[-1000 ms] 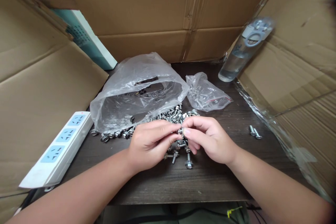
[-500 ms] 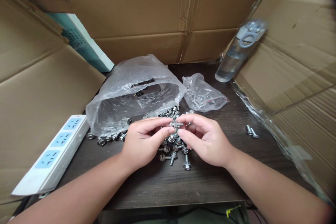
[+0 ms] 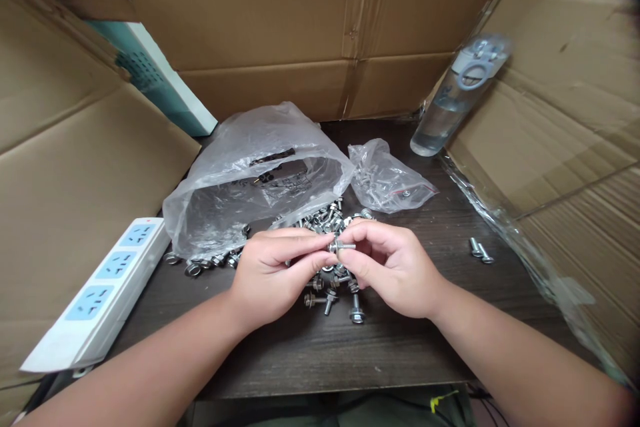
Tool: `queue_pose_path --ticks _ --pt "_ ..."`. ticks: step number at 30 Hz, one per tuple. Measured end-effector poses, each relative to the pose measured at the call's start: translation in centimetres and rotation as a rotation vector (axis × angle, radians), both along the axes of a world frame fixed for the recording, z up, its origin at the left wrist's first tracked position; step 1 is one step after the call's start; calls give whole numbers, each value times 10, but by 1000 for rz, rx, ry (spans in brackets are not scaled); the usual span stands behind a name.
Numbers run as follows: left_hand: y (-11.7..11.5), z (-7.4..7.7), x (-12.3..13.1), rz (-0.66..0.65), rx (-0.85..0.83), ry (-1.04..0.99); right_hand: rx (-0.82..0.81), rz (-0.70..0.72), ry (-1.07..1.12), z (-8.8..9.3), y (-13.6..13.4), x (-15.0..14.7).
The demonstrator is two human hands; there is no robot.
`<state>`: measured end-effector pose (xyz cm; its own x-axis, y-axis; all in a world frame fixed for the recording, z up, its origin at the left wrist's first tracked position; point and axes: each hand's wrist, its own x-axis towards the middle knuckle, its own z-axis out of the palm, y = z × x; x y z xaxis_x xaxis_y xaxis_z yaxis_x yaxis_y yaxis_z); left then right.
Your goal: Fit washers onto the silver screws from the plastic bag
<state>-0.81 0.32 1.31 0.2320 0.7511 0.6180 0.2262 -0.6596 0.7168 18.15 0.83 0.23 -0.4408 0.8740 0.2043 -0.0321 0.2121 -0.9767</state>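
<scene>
Between both hands, just above a pile of bolts, is a silver bolt (image 3: 346, 246) lying sideways with its shank pointing right. My left hand (image 3: 273, 267) pinches its head end between thumb and fingertips. On the other side, my right hand (image 3: 393, 267) closes its thumb and forefinger around the same bolt, at a nut or washer on it; which of these it is cannot be made out. Loose bolts with nuts (image 3: 356, 310) lie on the dark wooden table (image 3: 300, 360) under and in front of the hands, partly covered by them.
Behind the hands lies an open plastic bag (image 3: 260, 140), with a smaller clear bag (image 3: 387, 180) of metal parts beside it. Two bolts (image 3: 481, 251) rest at the right. A power strip (image 3: 100, 287) stands left, a water bottle (image 3: 455, 100) back right. Cardboard walls (image 3: 280, 13) surround the table.
Both hands have closed in on the bolt, and it has shifted slightly right and down. My right fingertips now grip it where they were a little apart before.
</scene>
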Motion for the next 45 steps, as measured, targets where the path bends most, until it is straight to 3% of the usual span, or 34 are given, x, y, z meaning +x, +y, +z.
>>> queue_pose_path --ticks 6,12,17,30,36,38,42,45 --pt "0 -3 -1 -19 62 48 -184 134 16 4 3 3" --pt "-2 -1 2 54 -206 -64 -147 52 56 3 5 3" --pt "-3 0 3 102 -404 -128 -21 -30 54 6 2 0" --pt "-4 1 3 81 -437 -161 0 -52 15 0 1 -2" --pt "-4 1 4 61 -324 -104 215 -91 -104 -4 2 -1" --pt "-4 1 3 61 -227 -58 207 -74 -102 -2 2 0" --pt "-3 -3 2 32 42 59 -80 73 -21 2 3 2" --pt "-3 -5 1 -14 137 105 -285 191 47 0 5 3"
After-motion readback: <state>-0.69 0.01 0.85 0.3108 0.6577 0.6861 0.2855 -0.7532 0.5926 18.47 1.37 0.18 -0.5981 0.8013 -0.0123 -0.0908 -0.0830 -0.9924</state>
